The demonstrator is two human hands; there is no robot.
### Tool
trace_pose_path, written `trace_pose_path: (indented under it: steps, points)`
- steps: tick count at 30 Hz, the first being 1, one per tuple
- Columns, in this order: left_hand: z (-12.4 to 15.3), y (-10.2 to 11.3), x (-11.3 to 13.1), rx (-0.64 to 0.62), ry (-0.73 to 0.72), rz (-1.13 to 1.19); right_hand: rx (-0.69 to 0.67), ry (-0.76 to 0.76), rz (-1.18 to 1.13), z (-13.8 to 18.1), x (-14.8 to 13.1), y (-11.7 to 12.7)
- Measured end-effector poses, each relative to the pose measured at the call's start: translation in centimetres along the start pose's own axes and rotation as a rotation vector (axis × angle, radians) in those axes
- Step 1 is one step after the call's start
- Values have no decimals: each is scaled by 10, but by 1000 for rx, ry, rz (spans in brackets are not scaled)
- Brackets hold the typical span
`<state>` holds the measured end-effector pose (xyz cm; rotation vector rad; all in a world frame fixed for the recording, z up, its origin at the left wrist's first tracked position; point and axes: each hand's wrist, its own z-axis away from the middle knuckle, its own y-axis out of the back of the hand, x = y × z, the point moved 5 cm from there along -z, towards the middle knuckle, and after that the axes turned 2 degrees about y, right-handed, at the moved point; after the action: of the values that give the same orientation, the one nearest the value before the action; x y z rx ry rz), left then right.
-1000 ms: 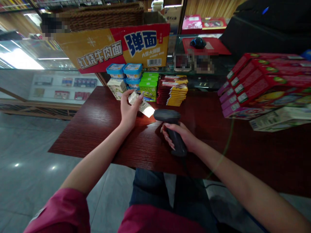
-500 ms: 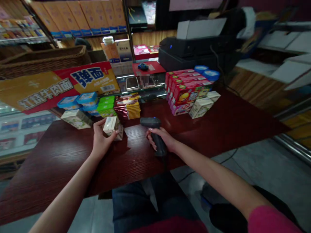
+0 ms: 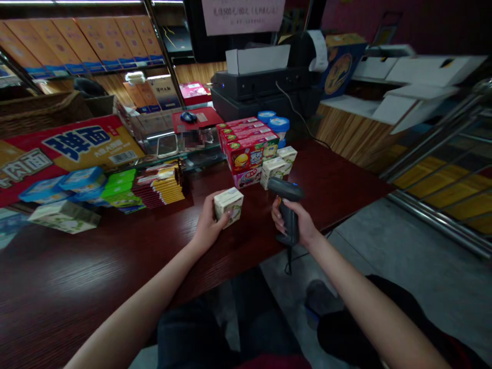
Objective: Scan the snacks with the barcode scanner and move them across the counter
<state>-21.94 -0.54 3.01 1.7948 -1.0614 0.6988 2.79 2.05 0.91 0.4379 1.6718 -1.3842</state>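
Note:
My left hand (image 3: 209, 223) is closed around a small white carton with green print (image 3: 229, 206), just over the dark red-brown table (image 3: 154, 266). In my right hand (image 3: 298, 220) is a black barcode scanner (image 3: 288, 205), its head pointing left and its cable hanging down. Behind the scanner stand similar white cartons (image 3: 273, 171), beside stacked red and pink boxes (image 3: 251, 151). Another white carton (image 3: 65, 216) lies at the far left, in front of blue-lidded tubs (image 3: 82, 180). Green packs (image 3: 119, 187) and a stack of brown-and-yellow packets (image 3: 163, 184) sit to their right.
A red and yellow cardboard box (image 3: 77, 146) and a wicker basket (image 3: 42, 110) border the back left. More blue-lidded tubs (image 3: 279, 124) stand by a black machine (image 3: 265, 84). A phone (image 3: 168, 145) and a mouse (image 3: 188, 117) lie at the back. A metal railing (image 3: 446, 225) is at right.
My left hand has carried the white carton to the right, away from the brown-and-yellow packets. My right hand has moved right with the scanner. The view has turned right.

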Motion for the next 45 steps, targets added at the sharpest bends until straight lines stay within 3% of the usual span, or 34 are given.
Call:
trace_pose_path:
  steps: [4, 9, 14, 19, 23, 26, 30, 33, 37, 40, 43, 45]
  points:
    - [-35, -54, -1, -5, 33, 48, 31, 56, -63, 3, -7, 4]
    - [-61, -77, -6, 85, 33, -24, 42, 43, -85, 3, -4, 1]
    - [-62, -79, -2, 72, 122, -61, 27, 25, -65, 1, -4, 0]
    - [-63, -77, 7, 84, 227, -551, 31, -9, 11, 0, -4, -2]
    - [-60, -71, 11, 24, 180, -705, 49, -42, 114, 8, -7, -7]
    - [-51, -54, 7, -30, 121, -737, 56, -61, 217, 14, -9, -15]
    - [-28, -3, -10, -90, -25, -772, 47, -147, 308, 15, 4, -38]
    - [-2, 69, -32, 20, -81, -769, -30, -220, 316, 0, 29, -71]
    - [42, 192, -64, 310, -26, -753, -253, -352, 280, -34, 78, -126]
    - [74, 281, -85, 718, 106, -697, -436, -478, 235, -58, 116, -167]
    - [94, 336, -113, 1090, 253, -544, -567, -587, 207, -75, 147, -204]
    - [93, 349, -135, 1170, 331, -423, -615, -644, 194, -82, 161, -225]
